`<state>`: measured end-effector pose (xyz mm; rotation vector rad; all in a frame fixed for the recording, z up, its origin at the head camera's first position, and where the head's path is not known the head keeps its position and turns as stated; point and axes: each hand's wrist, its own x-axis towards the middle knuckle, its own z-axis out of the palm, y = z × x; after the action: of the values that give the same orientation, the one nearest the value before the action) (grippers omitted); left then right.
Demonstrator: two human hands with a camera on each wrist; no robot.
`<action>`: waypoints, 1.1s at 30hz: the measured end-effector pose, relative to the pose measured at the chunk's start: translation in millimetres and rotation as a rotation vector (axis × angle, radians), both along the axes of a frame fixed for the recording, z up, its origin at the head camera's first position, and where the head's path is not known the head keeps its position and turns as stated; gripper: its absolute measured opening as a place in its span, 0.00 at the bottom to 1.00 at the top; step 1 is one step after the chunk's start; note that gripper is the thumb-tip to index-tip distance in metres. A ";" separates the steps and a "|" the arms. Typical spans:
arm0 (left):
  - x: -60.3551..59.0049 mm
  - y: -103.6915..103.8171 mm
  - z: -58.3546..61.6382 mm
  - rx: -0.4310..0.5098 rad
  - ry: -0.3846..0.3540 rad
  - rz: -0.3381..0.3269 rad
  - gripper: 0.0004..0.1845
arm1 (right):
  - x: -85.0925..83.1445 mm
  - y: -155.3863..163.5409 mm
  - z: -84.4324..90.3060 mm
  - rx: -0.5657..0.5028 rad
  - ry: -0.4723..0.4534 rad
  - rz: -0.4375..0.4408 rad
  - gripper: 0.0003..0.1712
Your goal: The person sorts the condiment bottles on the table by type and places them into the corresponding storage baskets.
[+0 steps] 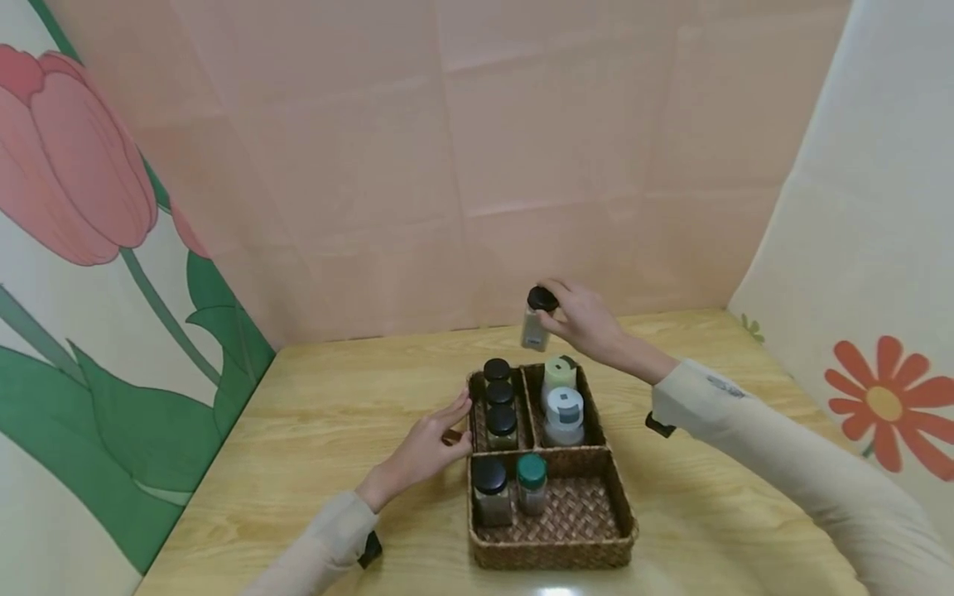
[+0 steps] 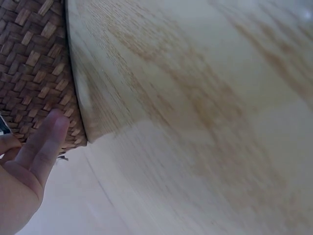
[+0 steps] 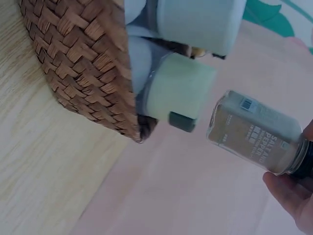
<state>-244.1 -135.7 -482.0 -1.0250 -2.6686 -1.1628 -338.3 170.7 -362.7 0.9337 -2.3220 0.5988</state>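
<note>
My right hand (image 1: 589,323) grips a seasoning jar (image 1: 534,329) by its black cap, holding it up past the far end of a woven basket (image 1: 551,555). In the right wrist view the clear jar (image 3: 257,134) reads "SALT AND PEPPER" and has brown powder inside. My left hand (image 1: 425,451) rests against the basket's left side. Its extended fingers (image 2: 46,147) touch the woven wall (image 2: 36,63) in the left wrist view. Several black-capped jars (image 1: 502,420) stand in the back left compartment. A pale yellow-capped bottle (image 1: 560,372) and a white-capped bottle (image 1: 565,414) occupy the back right one.
In the basket's front compartment, a black-capped jar (image 1: 492,492) and a green-capped jar (image 1: 532,484) stand at the left. The basket sits on a wood-grain table (image 1: 335,397). Behind rises a pink cloth backdrop (image 1: 358,207), with printed cloths at both sides.
</note>
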 end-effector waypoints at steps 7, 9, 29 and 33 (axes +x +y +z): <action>0.4 -0.7 -0.1 0.001 0.000 -0.002 0.30 | 20.6 3.2 11.6 -0.047 0.035 0.037 0.29; -0.1 -0.7 -0.3 0.000 0.005 -0.003 0.30 | 26.5 4.2 15.8 -0.060 0.050 0.046 0.30; 1.8 5.2 -0.8 -0.001 0.057 -0.024 0.30 | 81.2 26.9 27.7 -0.054 0.164 0.187 0.27; 1.7 5.1 0.3 0.000 0.075 -0.031 0.30 | 93.9 29.7 31.1 -0.028 0.154 0.194 0.28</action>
<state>-242.4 -130.6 -481.6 -1.0906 -2.6048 -1.1063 -244.4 200.3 -331.6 1.1587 -2.0976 0.6130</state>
